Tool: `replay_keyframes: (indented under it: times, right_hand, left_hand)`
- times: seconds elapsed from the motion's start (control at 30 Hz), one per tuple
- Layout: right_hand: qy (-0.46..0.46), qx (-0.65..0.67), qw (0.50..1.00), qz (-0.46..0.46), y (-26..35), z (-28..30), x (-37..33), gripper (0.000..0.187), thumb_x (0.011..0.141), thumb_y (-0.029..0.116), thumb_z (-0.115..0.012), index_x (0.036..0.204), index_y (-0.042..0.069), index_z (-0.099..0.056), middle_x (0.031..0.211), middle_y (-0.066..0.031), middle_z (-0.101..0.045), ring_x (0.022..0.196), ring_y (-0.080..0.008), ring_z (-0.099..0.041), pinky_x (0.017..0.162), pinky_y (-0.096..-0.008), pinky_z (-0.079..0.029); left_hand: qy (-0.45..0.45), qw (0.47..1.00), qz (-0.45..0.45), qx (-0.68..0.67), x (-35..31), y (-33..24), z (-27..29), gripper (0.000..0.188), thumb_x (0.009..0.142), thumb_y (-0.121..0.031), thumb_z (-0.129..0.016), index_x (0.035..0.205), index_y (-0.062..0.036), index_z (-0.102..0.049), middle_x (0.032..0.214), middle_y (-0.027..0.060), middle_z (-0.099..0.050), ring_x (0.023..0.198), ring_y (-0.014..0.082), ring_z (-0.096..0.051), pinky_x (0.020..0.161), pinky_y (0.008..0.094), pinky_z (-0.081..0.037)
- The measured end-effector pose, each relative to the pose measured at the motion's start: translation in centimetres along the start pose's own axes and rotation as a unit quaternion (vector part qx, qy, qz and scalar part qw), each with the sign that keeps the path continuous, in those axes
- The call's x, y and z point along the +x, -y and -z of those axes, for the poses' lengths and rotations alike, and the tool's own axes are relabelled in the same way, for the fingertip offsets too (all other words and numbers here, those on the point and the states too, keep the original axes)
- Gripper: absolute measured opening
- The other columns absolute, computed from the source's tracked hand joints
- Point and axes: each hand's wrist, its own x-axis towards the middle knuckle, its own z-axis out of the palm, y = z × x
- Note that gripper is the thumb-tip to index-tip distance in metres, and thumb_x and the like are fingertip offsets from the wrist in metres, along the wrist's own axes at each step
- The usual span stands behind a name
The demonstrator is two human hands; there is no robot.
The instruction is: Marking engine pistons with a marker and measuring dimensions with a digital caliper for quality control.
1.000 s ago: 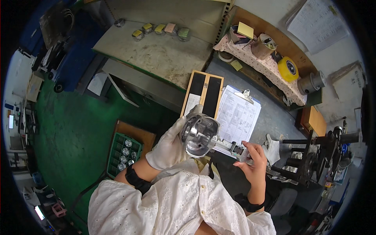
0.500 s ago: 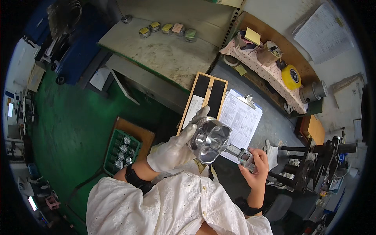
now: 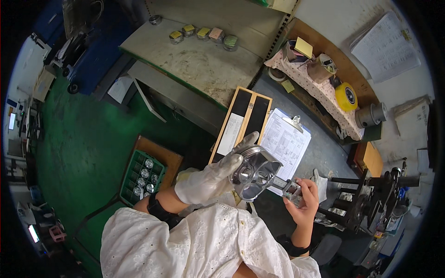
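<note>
My left hand (image 3: 209, 180), in a white glove, is closed around the side of a shiny metal piston (image 3: 254, 178). The hollow inside of the piston faces up toward me, and its ring grooves run along the far edge. Between thumb and fingers, my bare right hand (image 3: 304, 200) holds a digital caliper (image 3: 291, 189) with a small display. The caliper's beam reaches left to the piston's right side; its jaws are partly hidden there, so I cannot tell whether they touch the metal.
Beyond the piston lie an open wooden case (image 3: 251, 116) and a clipboard (image 3: 289, 139) with papers. A green crate (image 3: 125, 184) of pistons stands at left. Labelled metal parts (image 3: 203, 33) line the far bench. At right are a white glove (image 3: 321, 185), a dark metal fixture (image 3: 357, 199) and a shelf with tape (image 3: 346, 96).
My left hand and the piston have shifted slightly right and nearer to me, and the piston has turned a little. My right hand keeps its hold on the caliper, nearly in place.
</note>
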Motion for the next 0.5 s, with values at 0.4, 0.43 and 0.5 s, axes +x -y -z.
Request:
replay_keyframes:
  times: [0.4, 0.43, 0.5]
  right_hand:
    - [-0.009, -0.006, 1.000, 0.012, 0.20, 0.04, 0.14, 0.051, 0.060, 0.001, -0.075, 0.108, -0.008, -0.059, 0.100, -0.0144, -0.054, 0.085, -0.0201, -0.054, 0.073, -0.0274, -0.045]
    - [-0.008, -0.006, 1.000, 0.011, 0.17, 0.04, 0.10, 0.051, 0.060, 0.001, -0.075, 0.108, -0.008, -0.059, 0.100, -0.0144, -0.054, 0.085, -0.0201, -0.054, 0.073, -0.0274, -0.045]
    - [-0.008, -0.002, 1.000, -0.004, 0.19, 0.13, 0.01, 0.052, 0.059, 0.001, -0.075, 0.108, -0.007, -0.059, 0.100, -0.0144, -0.054, 0.085, -0.0203, -0.055, 0.073, -0.0273, -0.045]
  left_hand:
    - [-0.011, 0.999, 0.006, 0.041, -0.15, 0.00, -0.26, 0.053, 0.099, -0.019, -0.038, 0.147, -0.0148, -0.014, 0.153, 0.0097, -0.009, 0.141, 0.0201, -0.012, 0.112, 0.0329, -0.020]
    - [-0.014, 1.000, 0.015, 0.018, -0.16, -0.06, -0.28, 0.054, 0.099, -0.018, -0.038, 0.147, -0.0148, -0.014, 0.153, 0.0099, -0.009, 0.141, 0.0206, -0.012, 0.112, 0.0329, -0.020]
    - [-0.019, 0.999, 0.033, -0.027, -0.18, -0.23, -0.37, 0.055, 0.098, -0.016, -0.040, 0.147, -0.0147, -0.014, 0.153, 0.0104, -0.009, 0.141, 0.0216, -0.013, 0.111, 0.0328, -0.021]
